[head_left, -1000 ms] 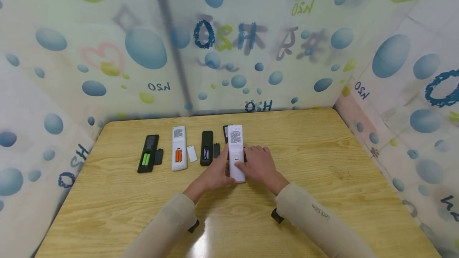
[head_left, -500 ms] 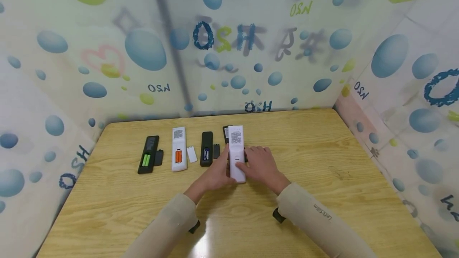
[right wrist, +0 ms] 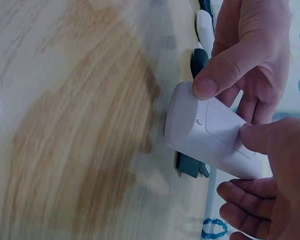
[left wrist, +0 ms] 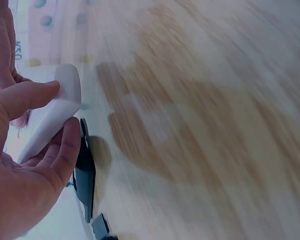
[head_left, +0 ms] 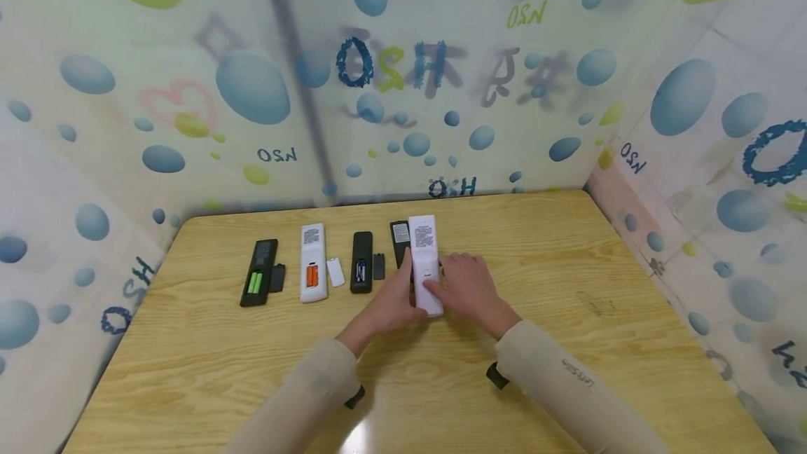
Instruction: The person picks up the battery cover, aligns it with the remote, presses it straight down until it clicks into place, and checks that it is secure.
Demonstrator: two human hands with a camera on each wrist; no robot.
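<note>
Both hands hold a white remote control, its labelled back facing up and its battery cover in place. My left hand grips the near end, thumb on top and fingers curled beneath, as the left wrist view shows. From the other side, my right hand lays its thumb on the battery cover while its fingers bend along the edge. In the left wrist view a dark remote lies on the table just past the white remote; the held remote and left hand partly hide it in the head view.
Left along the wooden table lie a black remote with green batteries, a white remote with orange ones and another black remote. Loose covers, one white, lie beside them. A patterned wall stands behind the table.
Both hands have shifted slightly right with the white remote, which now tilts a little more. More of the dark remote behind it shows. The thumb stays on the battery cover.
</note>
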